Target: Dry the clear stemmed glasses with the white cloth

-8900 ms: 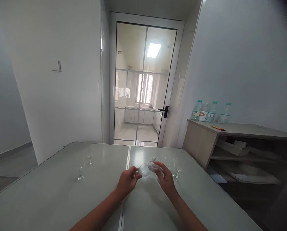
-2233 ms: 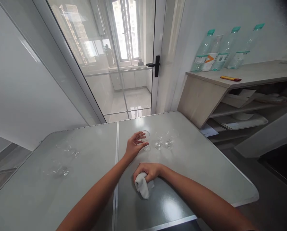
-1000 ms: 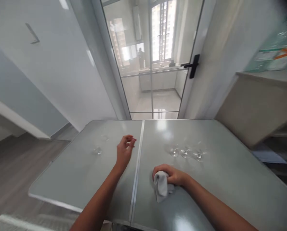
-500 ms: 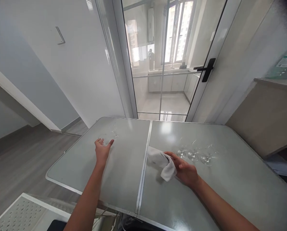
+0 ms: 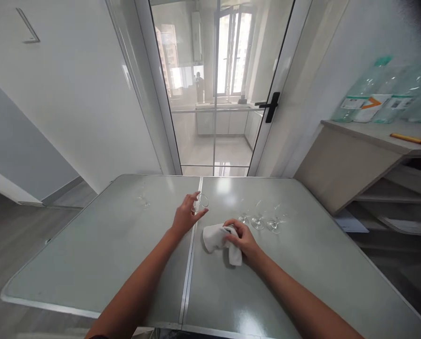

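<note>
My left hand [image 5: 185, 216] is curled around a clear stemmed glass [image 5: 204, 201] near the table's centre seam. The glass's round edge shows beyond my fingertips; its other parts are hard to make out. Closed on a folded white cloth [image 5: 214, 237], my right hand [image 5: 244, 240] is just right of the seam, with one end of the cloth hanging down. Behind it stand several clear stemmed glasses, among them a middle one [image 5: 257, 222] and a right one [image 5: 274, 225]. Another faint clear glass [image 5: 144, 203] stands on the left half of the table.
The grey-green table [image 5: 90, 249] has a metal strip [image 5: 186, 287] across it. A glass door [image 5: 228, 150] with a black handle [image 5: 272, 107] is beyond the far edge. At right, a shelf unit [image 5: 355, 150] carries plastic bottles [image 5: 364, 92] and a yellow-and-red object [image 5: 411, 139].
My left hand has moved right from the left half to the seam, now carrying a glass. The view has turned right, showing more of the shelf. My right hand still holds the cloth.
</note>
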### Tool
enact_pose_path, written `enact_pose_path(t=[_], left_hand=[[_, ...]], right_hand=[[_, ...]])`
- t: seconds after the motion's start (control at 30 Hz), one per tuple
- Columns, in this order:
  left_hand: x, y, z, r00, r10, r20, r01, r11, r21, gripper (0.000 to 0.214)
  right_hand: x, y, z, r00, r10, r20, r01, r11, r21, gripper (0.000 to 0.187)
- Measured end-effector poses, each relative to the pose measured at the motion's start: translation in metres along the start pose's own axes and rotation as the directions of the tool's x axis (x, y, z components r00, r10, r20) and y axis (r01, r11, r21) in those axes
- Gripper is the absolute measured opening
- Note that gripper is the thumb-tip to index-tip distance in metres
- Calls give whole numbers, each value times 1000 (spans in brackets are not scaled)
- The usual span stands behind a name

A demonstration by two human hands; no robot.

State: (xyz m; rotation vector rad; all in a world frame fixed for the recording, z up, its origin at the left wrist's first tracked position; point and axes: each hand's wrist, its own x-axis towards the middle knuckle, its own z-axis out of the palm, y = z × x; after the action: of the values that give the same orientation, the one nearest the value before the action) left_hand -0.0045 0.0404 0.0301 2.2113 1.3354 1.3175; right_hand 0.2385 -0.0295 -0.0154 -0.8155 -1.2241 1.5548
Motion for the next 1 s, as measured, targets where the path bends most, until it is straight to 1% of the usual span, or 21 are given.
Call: enact_pose_path(t=[0.03,0.1,0.17,0.23,0.27,0.33,0.37,0.4,0.43,0.5,0.57,0.63,0.7,0.77,0.83,0.87,0.9,0.93,1.0], left_hand=[[-3,0,9,1000,23,21,-23,1000,19,65],[-12,-1,19,992,76,98,-81,996,40,71],[-22,1,20,971,129,202,-137,990,28,75],[-29,6,19,951,164,263,-174,985,14,78],[-31,9,19,947,179,267,-190,982,14,78],[-33,13,22,946,212,246,-224,974,21,75],[-34,14,24,944,230,237,-242,970,22,71],[-34,14,26,941,247,231,-258,966,18,67],[-34,13,28,937,264,230,-274,962,11,63],[-35,12,30,930,290,226,-295,955,-12,56],[-37,11,29,925,308,220,-305,951,-52,51],[-38,13,28,921,312,234,-298,950,-96,48],[-39,17,27,903,322,285,-294,946,-140,45],[-39,21,27,870,350,346,-306,936,-176,42],[-40,25,29,845,383,373,-330,923,-200,42],[-39,26,29,845,390,367,-338,920,-200,43],[-39,26,30,850,393,351,-346,918,-191,44],[-39,26,30,855,398,334,-360,917,-171,45],[-37,25,29,849,432,305,-423,901,-97,45]], right_hand=[[1,0,-1,1000,-5,-29,4,998,-59,39],[0,-2,-2,997,-22,-76,11,989,-148,30],[-3,-7,1,991,-58,-119,32,977,-210,33],[-8,-13,7,975,-137,-175,79,949,-305,39],[-11,-16,10,958,-197,-210,108,923,-370,40],[-17,-18,16,905,-321,-280,149,854,-498,40],[-20,-18,18,878,-366,-309,149,822,-550,40],[-22,-17,19,864,-388,-321,139,796,-589,39],[-24,-16,18,867,-388,-314,126,778,-615,40],[-25,-14,15,902,-358,-240,130,757,-641,47],[-24,-16,9,934,-338,-117,191,749,-634,59],[-21,-18,3,946,-323,5,258,745,-615,74],[-20,-21,-3,956,-266,120,282,737,-614,86],[-19,-22,-7,962,-186,201,272,718,-641,91],[-19,-23,-9,964,-142,226,259,705,-661,89],[-18,-24,-9,966,-142,215,251,714,-654,88],[-18,-25,-8,971,-150,189,237,741,-628,86],[-17,-28,-8,977,-149,151,210,788,-578,86],[-16,-34,-5,992,-98,74,120,910,-397,89]])
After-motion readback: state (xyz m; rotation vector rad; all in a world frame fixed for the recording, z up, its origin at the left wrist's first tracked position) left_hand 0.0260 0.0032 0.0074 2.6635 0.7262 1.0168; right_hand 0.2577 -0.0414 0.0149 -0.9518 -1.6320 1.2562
